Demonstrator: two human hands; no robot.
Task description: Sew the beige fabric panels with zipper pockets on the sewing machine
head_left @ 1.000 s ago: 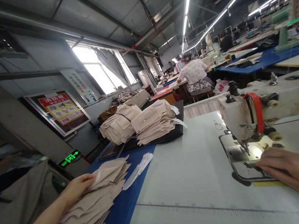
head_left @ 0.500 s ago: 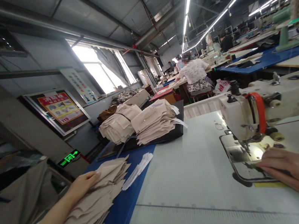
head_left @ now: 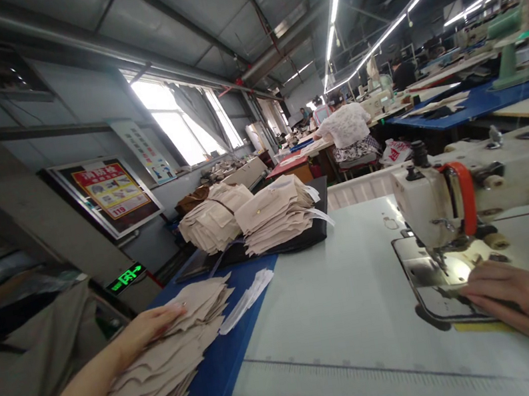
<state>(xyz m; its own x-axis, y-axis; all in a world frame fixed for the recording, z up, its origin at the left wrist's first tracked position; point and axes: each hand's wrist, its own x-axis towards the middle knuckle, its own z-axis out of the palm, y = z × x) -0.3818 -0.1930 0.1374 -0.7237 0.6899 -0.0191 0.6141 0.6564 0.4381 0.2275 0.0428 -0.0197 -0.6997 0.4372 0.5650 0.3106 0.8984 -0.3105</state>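
My left hand (head_left: 156, 323) lies on top of a tall, fanned stack of beige fabric pieces (head_left: 148, 386), fingers stretched over the upper layers. On the right, my right hand (head_left: 514, 295) sits close to the needle of a white sewing machine (head_left: 427, 198). Its fingertips are pressed together at the edge of the metal needle plate (head_left: 422, 273). Whatever is between them, if anything, is hidden. Beside the fabric stack, white strips (head_left: 246, 301) lie on a blue surface (head_left: 214, 382).
Two beige fabric bundles (head_left: 274, 213) rest on a black pad (head_left: 321, 215) at the table's far left. The pale sewing table (head_left: 314, 311) has a ruler printed along its front edge. A person (head_left: 346, 127) sits with their back to me farther off.
My left hand has slid slightly forward on the fabric stack. The right hand stays by the needle plate. The view has shifted a little.
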